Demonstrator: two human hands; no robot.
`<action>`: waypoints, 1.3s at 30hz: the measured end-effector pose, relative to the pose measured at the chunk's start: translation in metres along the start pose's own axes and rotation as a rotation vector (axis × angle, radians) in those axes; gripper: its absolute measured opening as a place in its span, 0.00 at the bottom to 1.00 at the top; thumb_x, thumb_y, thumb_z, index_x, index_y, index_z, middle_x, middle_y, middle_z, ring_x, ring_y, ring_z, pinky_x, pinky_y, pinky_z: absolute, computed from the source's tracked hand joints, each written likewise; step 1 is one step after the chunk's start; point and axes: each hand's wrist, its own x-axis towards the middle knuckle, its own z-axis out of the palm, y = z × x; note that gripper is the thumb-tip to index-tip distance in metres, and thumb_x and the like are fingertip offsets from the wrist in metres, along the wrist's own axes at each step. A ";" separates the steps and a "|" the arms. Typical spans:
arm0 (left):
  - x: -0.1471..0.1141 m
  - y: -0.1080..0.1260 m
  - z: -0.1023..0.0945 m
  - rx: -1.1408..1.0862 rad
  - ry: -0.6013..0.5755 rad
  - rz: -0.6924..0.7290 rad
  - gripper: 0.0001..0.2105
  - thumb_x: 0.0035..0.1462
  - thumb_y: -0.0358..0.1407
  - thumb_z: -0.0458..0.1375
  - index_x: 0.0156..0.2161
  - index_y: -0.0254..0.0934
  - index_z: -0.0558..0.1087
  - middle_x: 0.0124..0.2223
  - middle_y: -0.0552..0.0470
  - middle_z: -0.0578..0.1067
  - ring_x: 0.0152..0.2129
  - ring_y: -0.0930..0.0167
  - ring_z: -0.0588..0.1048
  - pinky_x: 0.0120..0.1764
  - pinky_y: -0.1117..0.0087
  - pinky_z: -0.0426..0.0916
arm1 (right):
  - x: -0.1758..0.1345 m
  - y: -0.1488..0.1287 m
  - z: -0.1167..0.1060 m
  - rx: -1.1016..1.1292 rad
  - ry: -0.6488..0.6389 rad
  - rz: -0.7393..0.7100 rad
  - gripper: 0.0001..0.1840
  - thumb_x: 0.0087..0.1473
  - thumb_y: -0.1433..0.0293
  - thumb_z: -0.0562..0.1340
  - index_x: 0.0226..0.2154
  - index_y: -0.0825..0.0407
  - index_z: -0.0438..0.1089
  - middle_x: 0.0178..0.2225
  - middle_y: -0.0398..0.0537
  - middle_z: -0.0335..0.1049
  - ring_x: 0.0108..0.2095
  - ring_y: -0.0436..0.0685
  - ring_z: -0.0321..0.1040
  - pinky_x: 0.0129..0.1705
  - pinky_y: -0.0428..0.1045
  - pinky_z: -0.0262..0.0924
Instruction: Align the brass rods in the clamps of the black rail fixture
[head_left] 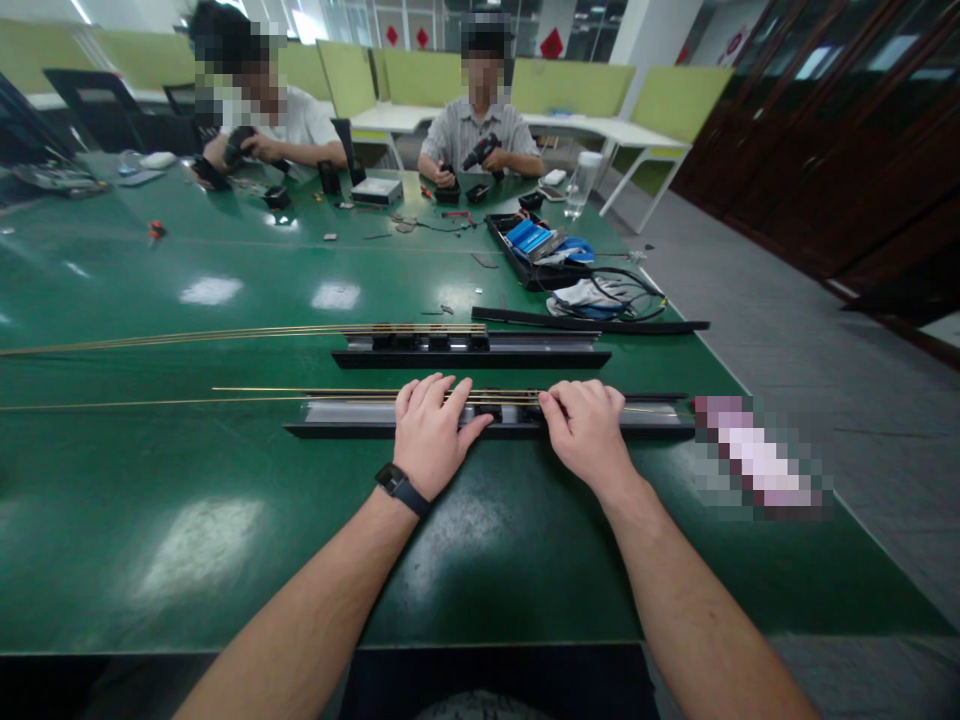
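A long black-edged metal channel [349,413] lies crosswise on the green table in front of me. Thin brass-coloured rods [259,390] run along it and stick out far past its left end. My left hand [429,437] rests over the channel, fingers stretched across the rods and thumb apart. Farther right, my right hand [589,432] is closed, thumb and forefinger pinching a rod near a small black block [528,411]. Another black block [489,411] sits in the channel between my hands. The palms hide part of the channel.
Beyond lies a second channel [540,343] with black blocks and more rods. A black strip [592,322], cables, gloves [592,297] and a tray [517,262] of blue items sit farther back. Two people work across the table [247,570], one holding a power drill [480,151].
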 end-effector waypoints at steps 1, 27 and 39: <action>0.000 0.000 0.000 0.001 -0.001 0.001 0.23 0.64 0.51 0.60 0.59 0.41 0.74 0.58 0.41 0.77 0.60 0.55 0.71 0.64 0.49 0.57 | 0.000 0.001 0.000 -0.002 -0.003 0.000 0.18 0.70 0.60 0.52 0.32 0.48 0.68 0.33 0.46 0.74 0.40 0.58 0.61 0.48 0.56 0.44; -0.001 -0.001 0.001 -0.006 0.002 -0.003 0.23 0.64 0.51 0.60 0.59 0.41 0.74 0.58 0.42 0.77 0.60 0.55 0.71 0.64 0.49 0.57 | 0.000 0.005 -0.003 -0.004 0.003 0.029 0.16 0.69 0.59 0.53 0.32 0.48 0.68 0.33 0.46 0.74 0.41 0.59 0.62 0.48 0.56 0.44; 0.000 0.000 0.000 -0.004 0.000 -0.001 0.23 0.64 0.51 0.60 0.59 0.42 0.74 0.58 0.42 0.77 0.60 0.55 0.71 0.64 0.49 0.56 | 0.000 0.000 0.000 -0.005 -0.009 0.000 0.17 0.70 0.60 0.52 0.32 0.48 0.68 0.33 0.47 0.74 0.40 0.59 0.62 0.48 0.56 0.44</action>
